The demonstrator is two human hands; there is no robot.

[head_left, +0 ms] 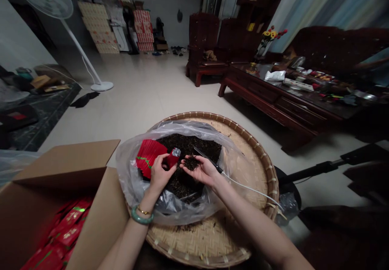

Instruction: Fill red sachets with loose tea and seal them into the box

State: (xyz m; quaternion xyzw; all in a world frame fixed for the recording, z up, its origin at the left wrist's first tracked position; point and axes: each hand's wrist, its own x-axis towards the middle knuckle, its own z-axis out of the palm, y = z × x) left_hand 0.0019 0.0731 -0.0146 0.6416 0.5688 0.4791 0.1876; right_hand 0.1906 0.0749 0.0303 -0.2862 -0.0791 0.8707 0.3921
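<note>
My left hand (160, 172) grips a small red pouch (172, 159) whose silver inner mouth faces up and to the right. Close beside it, my right hand (203, 170) is palm up with curled fingers, cupping a small heap of dark loose tea leaves (191, 163). Both hands are over a clear plastic bag (127, 181) spread wide around a mass of the same dark leaves (188, 140). A fanned stack of flat red pouches (148, 154) lies in the bag at left. Behind my right hand sits a thin dark tool (206, 156) with a white cord (252, 187).
The bag rests on a round woven bamboo tray (209, 245) with scattered leaf bits. At left stands an open cardboard box (100, 221) holding red packets (65, 233). A white fan (101, 86), a cluttered wooden table (273, 95) and a black stand (319, 168) are around.
</note>
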